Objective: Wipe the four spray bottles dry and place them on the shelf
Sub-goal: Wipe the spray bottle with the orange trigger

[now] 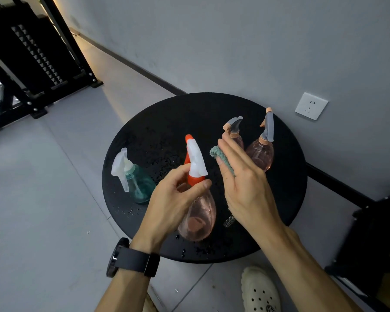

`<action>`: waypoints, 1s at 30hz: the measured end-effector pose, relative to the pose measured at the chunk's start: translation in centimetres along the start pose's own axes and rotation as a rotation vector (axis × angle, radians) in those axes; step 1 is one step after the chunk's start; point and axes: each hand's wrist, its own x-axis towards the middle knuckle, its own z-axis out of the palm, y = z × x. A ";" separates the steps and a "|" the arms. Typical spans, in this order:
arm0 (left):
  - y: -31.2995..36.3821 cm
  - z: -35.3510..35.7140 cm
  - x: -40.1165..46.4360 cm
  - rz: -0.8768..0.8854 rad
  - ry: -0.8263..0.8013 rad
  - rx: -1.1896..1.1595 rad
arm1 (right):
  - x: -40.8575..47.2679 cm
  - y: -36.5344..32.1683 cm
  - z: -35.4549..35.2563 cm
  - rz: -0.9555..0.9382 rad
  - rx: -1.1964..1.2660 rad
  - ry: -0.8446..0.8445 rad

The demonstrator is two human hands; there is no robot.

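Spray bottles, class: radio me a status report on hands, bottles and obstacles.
Left hand grips orange-capped bottle. Right hand holds green cloth beside it. Other bottles wait on wet round table. Nothing in the way.

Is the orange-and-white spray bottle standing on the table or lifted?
Lifted and tilted. The left hand grips the orange-and-white spray bottle at its neck, base angled toward the camera above the black table.
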 end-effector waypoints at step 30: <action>-0.6 0.7 -0.3 -0.058 -0.107 -0.498 | -0.3 0.3 2.0 -0.234 -0.115 0.061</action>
